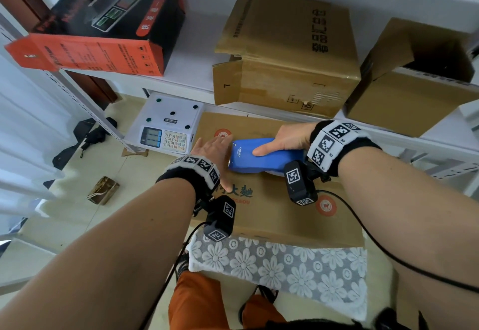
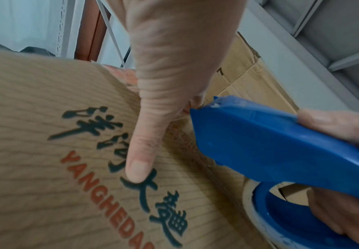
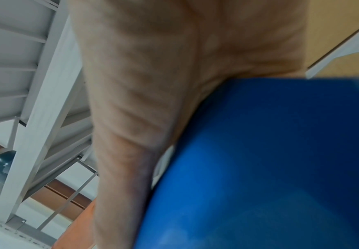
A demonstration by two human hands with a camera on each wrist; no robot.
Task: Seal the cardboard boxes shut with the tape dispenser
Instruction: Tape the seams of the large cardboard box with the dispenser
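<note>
A brown cardboard box (image 1: 272,215) printed with dark characters and red letters lies in front of me, flaps down. My left hand (image 1: 215,153) lies flat on its top, fingers straight, thumb (image 2: 140,161) pressing the print. My right hand (image 1: 285,143) grips the blue tape dispenser (image 1: 259,156) from above; its front edge sits on the box top beside my left hand. In the left wrist view the blue tape dispenser (image 2: 280,148) meets the box (image 2: 46,151) at the seam. The right wrist view shows my right hand (image 3: 153,101) wrapped over the tape dispenser (image 3: 270,168).
On the white shelf (image 1: 191,60) stand a red-and-black scale carton (image 1: 103,26), a brown box (image 1: 285,52) and an open brown box (image 1: 414,81). A white electronic scale (image 1: 168,125) sits left of my box. A lace cloth (image 1: 285,270) hangs under it.
</note>
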